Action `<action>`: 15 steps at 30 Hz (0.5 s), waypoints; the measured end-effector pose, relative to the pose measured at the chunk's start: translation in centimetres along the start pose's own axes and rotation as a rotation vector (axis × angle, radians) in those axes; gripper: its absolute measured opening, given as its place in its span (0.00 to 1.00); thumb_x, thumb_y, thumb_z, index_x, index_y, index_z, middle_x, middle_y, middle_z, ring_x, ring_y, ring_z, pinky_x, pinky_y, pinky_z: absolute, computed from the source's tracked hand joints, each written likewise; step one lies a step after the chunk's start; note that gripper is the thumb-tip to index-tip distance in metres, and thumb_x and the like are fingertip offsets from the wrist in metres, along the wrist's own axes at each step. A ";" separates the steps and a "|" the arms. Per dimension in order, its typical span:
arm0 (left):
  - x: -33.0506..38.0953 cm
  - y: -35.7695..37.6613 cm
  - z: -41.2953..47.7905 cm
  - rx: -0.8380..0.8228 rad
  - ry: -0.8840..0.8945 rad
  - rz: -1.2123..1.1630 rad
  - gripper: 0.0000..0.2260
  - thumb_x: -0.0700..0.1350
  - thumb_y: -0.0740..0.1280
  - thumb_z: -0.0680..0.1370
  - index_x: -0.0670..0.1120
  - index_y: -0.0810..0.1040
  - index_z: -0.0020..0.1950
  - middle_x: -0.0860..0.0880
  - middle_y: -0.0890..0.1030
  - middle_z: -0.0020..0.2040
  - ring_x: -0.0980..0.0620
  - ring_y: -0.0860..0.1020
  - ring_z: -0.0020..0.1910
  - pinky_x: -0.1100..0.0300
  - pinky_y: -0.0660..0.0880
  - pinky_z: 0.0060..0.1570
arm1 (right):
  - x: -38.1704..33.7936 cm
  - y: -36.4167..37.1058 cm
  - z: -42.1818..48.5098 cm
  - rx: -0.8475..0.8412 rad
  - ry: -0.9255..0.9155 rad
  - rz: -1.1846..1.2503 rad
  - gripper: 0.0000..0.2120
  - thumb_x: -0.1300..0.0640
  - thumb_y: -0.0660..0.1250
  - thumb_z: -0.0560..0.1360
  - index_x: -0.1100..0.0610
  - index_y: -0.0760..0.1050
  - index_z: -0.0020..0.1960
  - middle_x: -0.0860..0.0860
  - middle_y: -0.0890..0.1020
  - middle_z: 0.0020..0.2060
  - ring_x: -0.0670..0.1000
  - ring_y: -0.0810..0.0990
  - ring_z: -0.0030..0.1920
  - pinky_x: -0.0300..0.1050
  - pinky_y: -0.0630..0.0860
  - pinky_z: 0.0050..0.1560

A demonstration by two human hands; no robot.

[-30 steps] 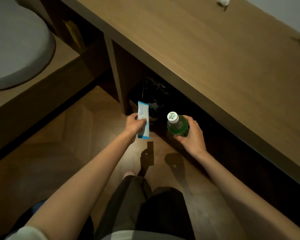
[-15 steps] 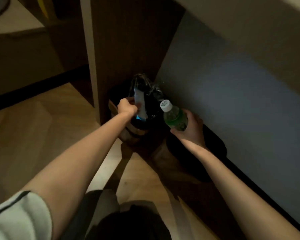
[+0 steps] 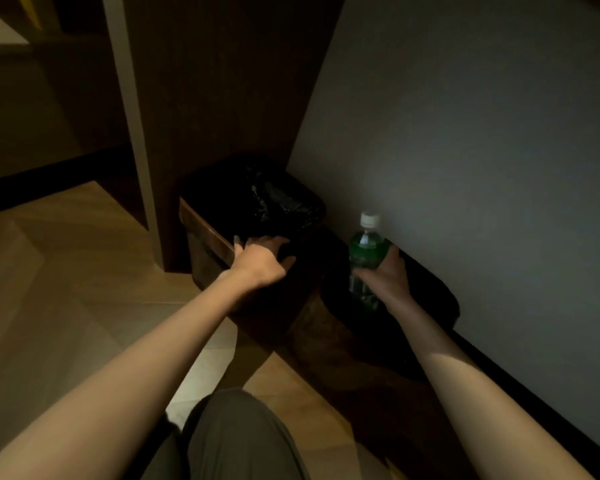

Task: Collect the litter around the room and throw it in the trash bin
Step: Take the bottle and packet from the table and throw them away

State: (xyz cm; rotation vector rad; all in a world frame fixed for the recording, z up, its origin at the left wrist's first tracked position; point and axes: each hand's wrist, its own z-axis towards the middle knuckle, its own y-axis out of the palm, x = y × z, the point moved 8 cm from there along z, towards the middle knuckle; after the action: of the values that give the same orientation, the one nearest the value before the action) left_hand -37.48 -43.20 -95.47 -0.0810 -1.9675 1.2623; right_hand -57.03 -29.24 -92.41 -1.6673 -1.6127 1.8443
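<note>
A brown trash bin (image 3: 203,226) lined with a black bag stands on the floor under the desk, against a dark wooden panel. My left hand (image 3: 262,259) grips the bin's near rim, thumb on the outside and fingers over the liner. The blue-white wrapper is not visible; the bin's inside is too dark to see. Just right of the bin, my right hand (image 3: 387,277) holds a green plastic bottle (image 3: 364,252) with a white cap, upright and a little above the floor.
A grey wall (image 3: 465,168) with a dark skirting board runs along the right. The desk's wooden side panel (image 3: 205,98) rises right behind the bin. Light herringbone floor (image 3: 66,271) spreads to the left. My knee (image 3: 236,434) is at the bottom.
My left hand let go of the blue-white wrapper at the bin's mouth and now grips the rim. My view dropped closer under the desk. The bottle stays in my right hand.
</note>
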 end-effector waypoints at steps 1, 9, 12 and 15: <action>0.2 0.1 -0.3 0.002 0.013 0.033 0.22 0.53 0.59 0.79 0.53 0.63 0.73 0.47 0.69 0.71 0.44 0.62 0.73 0.44 0.41 0.72 | 1.0 0.8 0.4 -0.044 0.038 -0.010 0.42 0.55 0.76 0.64 0.56 0.58 0.72 0.59 0.70 0.65 0.61 0.71 0.64 0.58 0.72 0.63; 0.1 -0.3 -2.0 0.056 0.033 0.158 0.16 0.43 0.58 0.80 0.44 0.74 0.66 0.42 0.79 0.58 0.45 0.74 0.62 0.52 0.53 0.73 | 4.3 4.7 0.5 -0.195 0.156 0.056 0.33 0.55 0.69 0.74 0.57 0.58 0.74 0.58 0.71 0.67 0.59 0.73 0.64 0.53 0.73 0.63; 0.9 -1.0 -2.8 0.079 0.047 0.160 0.14 0.44 0.60 0.79 0.43 0.75 0.63 0.42 0.80 0.54 0.44 0.77 0.56 0.53 0.65 0.65 | 1.5 2.9 -0.1 -0.073 -0.013 0.021 0.27 0.54 0.69 0.75 0.55 0.64 0.70 0.55 0.73 0.64 0.56 0.75 0.61 0.49 0.75 0.58; 1.9 -2.2 -3.5 0.125 0.069 0.211 0.13 0.45 0.61 0.79 0.42 0.75 0.61 0.42 0.79 0.54 0.42 0.77 0.55 0.53 0.70 0.57 | -2.5 1.4 -1.8 0.046 -0.250 -0.017 0.21 0.55 0.67 0.76 0.53 0.68 0.67 0.50 0.74 0.60 0.50 0.76 0.55 0.45 0.74 0.49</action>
State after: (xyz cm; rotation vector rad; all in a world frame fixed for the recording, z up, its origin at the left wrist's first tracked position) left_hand -35.81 -40.92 -91.95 -0.2729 -1.8534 1.4949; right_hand -54.01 -30.53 -91.61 -1.4475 -1.6537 2.1354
